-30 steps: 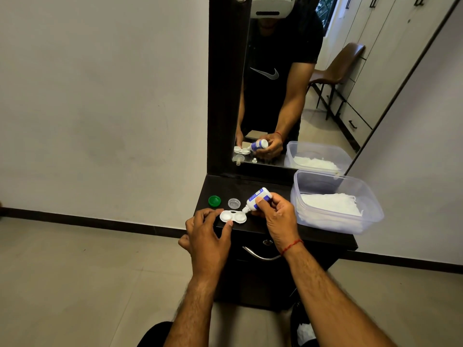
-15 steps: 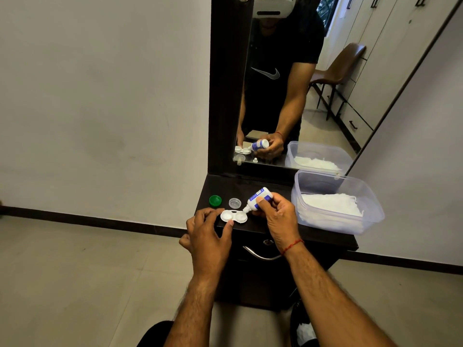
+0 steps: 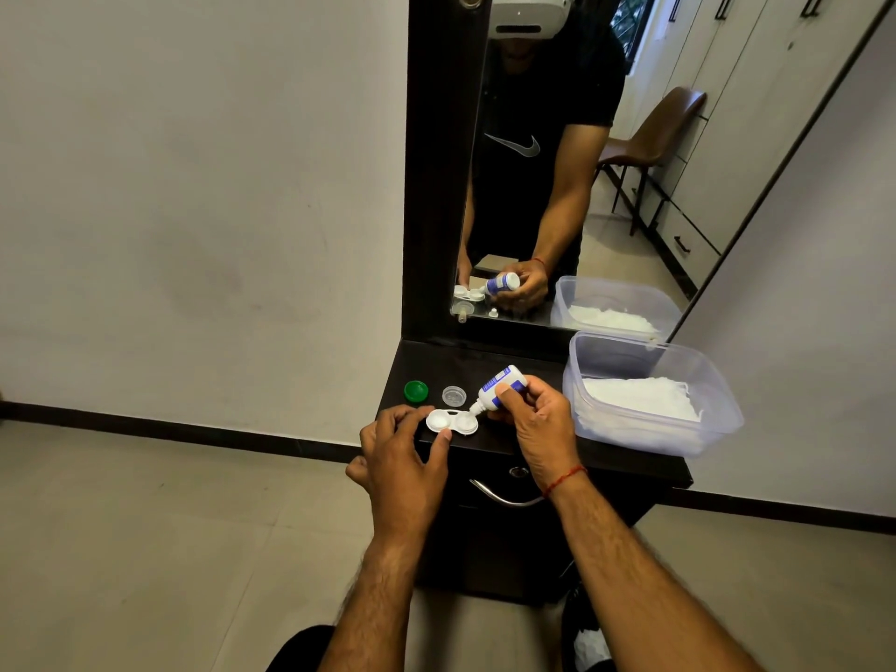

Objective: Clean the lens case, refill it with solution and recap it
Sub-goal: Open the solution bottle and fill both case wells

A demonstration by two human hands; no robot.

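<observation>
A white two-well lens case (image 3: 452, 421) lies uncapped on the dark dresser top (image 3: 514, 361). My left hand (image 3: 402, 453) pinches its left end between thumb and fingers. My right hand (image 3: 533, 419) grips a small white and blue solution bottle (image 3: 499, 385), tilted nozzle-down, with the tip over the case's right well. A green cap (image 3: 416, 391) and a clear cap (image 3: 454, 395) rest on the dresser just behind the case.
A clear plastic tub (image 3: 698, 380) holding white tissues sits at the right of the dresser. A dark-framed mirror (image 3: 557, 162) rises behind and reflects the scene. A drawer handle (image 3: 499, 497) is below the top. Tiled floor lies to the left.
None beyond a slight shift of the view; both hands, the bottle and the case hold the same positions.
</observation>
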